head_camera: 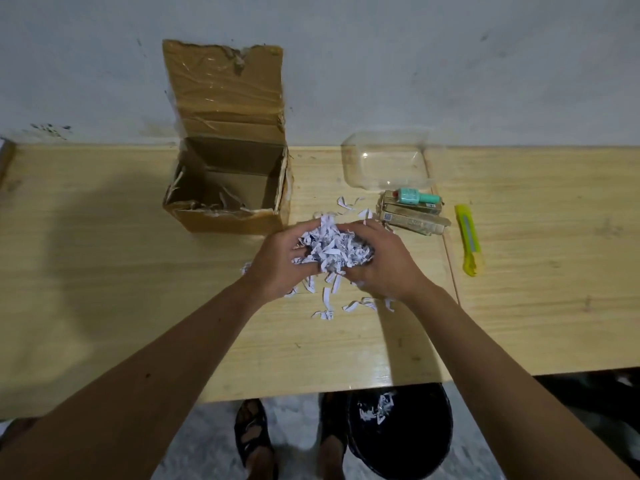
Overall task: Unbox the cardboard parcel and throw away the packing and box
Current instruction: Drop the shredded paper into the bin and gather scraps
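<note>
A heap of white shredded paper point(332, 249) is cupped between my left hand point(277, 259) and my right hand point(384, 263), just above the wooden table point(104, 271). Loose paper strips point(360, 304) lie scattered on the table under and around my hands. The open cardboard box point(227, 188) stands at the back left of my hands, its taped lid flipped up against the wall. It looks nearly empty inside.
A clear plastic tray point(386, 161), small flat boxes point(412, 218) with a teal bottle point(417, 196) on top, and a yellow utility knife point(469, 239) lie at the right. Below the table edge stands a black bin point(401, 434) holding some shreds, beside my sandalled feet.
</note>
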`<state>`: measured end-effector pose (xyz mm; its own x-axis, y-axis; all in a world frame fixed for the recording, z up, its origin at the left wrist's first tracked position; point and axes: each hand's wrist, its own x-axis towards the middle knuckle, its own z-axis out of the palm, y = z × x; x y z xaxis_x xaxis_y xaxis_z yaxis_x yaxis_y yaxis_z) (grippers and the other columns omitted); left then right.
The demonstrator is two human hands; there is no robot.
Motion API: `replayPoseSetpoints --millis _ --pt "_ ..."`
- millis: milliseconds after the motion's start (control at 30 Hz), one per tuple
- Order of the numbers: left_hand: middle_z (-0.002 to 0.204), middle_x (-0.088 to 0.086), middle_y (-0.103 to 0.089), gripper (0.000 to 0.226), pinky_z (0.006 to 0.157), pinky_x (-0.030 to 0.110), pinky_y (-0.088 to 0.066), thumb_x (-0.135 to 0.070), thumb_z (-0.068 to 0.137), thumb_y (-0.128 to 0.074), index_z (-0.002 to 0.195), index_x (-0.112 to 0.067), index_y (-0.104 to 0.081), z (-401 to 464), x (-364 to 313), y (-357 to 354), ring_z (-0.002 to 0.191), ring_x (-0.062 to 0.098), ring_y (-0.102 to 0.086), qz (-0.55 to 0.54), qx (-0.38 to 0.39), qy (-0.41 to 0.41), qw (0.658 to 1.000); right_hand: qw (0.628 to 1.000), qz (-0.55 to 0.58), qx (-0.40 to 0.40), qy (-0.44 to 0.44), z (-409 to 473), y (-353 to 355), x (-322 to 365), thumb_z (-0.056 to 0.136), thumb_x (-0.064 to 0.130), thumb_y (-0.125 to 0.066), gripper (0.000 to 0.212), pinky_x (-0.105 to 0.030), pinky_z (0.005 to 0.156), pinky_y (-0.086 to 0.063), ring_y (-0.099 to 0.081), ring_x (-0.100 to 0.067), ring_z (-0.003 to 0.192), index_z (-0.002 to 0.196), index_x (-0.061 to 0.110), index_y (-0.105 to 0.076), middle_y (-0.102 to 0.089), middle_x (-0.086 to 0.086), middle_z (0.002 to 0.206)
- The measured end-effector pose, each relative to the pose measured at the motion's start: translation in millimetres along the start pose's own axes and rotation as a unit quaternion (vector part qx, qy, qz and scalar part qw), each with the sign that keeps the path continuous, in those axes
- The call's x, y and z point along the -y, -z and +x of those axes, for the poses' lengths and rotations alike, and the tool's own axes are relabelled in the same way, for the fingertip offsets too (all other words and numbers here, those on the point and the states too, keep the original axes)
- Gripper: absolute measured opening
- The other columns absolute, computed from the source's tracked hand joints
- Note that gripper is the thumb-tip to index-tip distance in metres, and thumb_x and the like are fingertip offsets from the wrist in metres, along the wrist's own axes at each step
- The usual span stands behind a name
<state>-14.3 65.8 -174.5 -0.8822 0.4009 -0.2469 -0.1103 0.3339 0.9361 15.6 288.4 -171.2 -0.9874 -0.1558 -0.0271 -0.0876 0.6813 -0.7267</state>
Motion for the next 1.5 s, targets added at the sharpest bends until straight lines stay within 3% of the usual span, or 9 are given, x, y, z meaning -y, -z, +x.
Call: replayPoseSetpoints --millis 167,267,367,533,733,933,1200,1300,1500 --pt "0.118 -0.002 -0.075 0.054 0.086 0.023 -0.060 0.005 0.079 -0.083 0.120 -0.028 -0.072 -3 2 -5 0.098 0.012 -0.074 0.007 -0.027 0.006 1.000 0.996 0.075 -0.029 -0.036 -18 -5 10 0.064 0.042 -0.075 0.067 -0.021 0.085 -0.051 -0.067 -0.015 0.093 0.127 0.019 -0.071 -0.069 -0.005 0.108" --pt "0.102 -0.008 -0.077 0.053 0.071 0.024 -0.060 0.010 0.077 -0.082 0.105 -0.033 -0.072 -10 -1 -13 0.073 0.008 -0.073 -0.007 -0.015 0.021 1.000 0.995 0.067 -0.042 -0.068 -33 -7 13 0.067 0.015 -0.086 0.058 -0.029 0.084 -0.055 -0.070 -0.018 0.092 0.123 0.017 -0.073 -0.073 -0.005 0.108" --pt "0.097 -0.008 -0.076 0.055 0.078 0.030 -0.061 0.010 0.076 -0.083 0.098 -0.039 -0.070 -18 -6 -23 0.078 0.015 -0.071 0.007 -0.003 0.023 1.000 0.989 0.079 -0.055 -0.111 -54 -5 13 0.063 -0.001 -0.091 0.062 -0.032 0.085 -0.058 -0.073 -0.018 0.094 0.120 0.016 -0.074 -0.075 -0.003 0.108" --pt "0.108 -0.006 -0.079 0.048 0.095 0.042 -0.061 0.003 0.076 -0.084 0.107 -0.033 -0.078 -22 -22 -45 0.100 0.020 -0.075 0.030 0.029 0.007 0.999 0.981 0.101 -0.108 -0.126 -94 15 18 0.064 0.011 -0.096 0.056 -0.026 0.084 -0.055 -0.072 -0.012 0.095 0.116 0.019 -0.076 -0.076 0.005 0.104" --pt "0.092 -0.011 -0.077 0.049 0.080 0.022 -0.060 0.012 0.074 -0.083 0.098 -0.029 -0.074 -36 -60 -96 0.075 -0.001 -0.072 0.006 0.085 -0.006 0.996 0.972 0.108 -0.154 -0.139 -150 50 11 0.074 0.016 -0.092 0.045 -0.018 0.081 -0.052 -0.068 0.004 0.093 0.116 0.020 -0.075 -0.073 0.011 0.103" --pt "0.097 -0.005 -0.080 0.046 0.087 0.029 -0.061 0.001 0.069 -0.092 0.108 -0.021 -0.079 -60 -65 -167 0.082 0.004 -0.073 0.030 0.140 -0.015 0.990 0.962 0.097 -0.185 -0.177 -232 71 -10 0.075 0.015 -0.092 0.044 -0.013 0.079 -0.049 -0.068 0.004 0.092 0.116 0.021 -0.075 -0.073 0.012 0.102" --pt "0.097 -0.014 -0.078 0.047 0.089 0.024 -0.059 -0.009 0.072 -0.093 0.102 -0.040 -0.075 -116 -54 -254 0.086 -0.001 -0.074 0.069 0.233 -0.016 0.970 0.944 0.092 -0.214 -0.233 -348 64 -33 0.074 0.024 -0.092 0.047 -0.025 0.086 -0.054 -0.071 -0.012 0.100 0.118 0.025 -0.074 -0.073 0.007 0.109" --pt "0.103 -0.017 -0.077 0.055 0.098 0.034 -0.059 -0.006 0.075 -0.091 0.098 -0.053 -0.073 -131 -46 -276 0.095 0.003 -0.075 0.084 0.269 -0.014 0.960 0.941 0.081 -0.208 -0.255 -378 50 -46 0.072 0.023 -0.092 0.050 -0.024 0.084 -0.050 -0.067 -0.011 0.098 0.118 0.023 -0.073 -0.069 0.004 0.112" --pt "0.112 -0.013 -0.074 0.050 0.097 0.038 -0.060 -0.001 0.079 -0.086 0.122 -0.024 -0.075 -141 -31 -298 0.097 0.006 -0.075 0.125 0.300 -0.008 0.946 0.931 0.080 -0.202 -0.294 -408 26 -67 0.071 0.024 -0.093 0.055 -0.005 0.082 -0.040 -0.060 0.002 0.098 0.122 0.022 -0.072 -0.064 0.008 0.113"
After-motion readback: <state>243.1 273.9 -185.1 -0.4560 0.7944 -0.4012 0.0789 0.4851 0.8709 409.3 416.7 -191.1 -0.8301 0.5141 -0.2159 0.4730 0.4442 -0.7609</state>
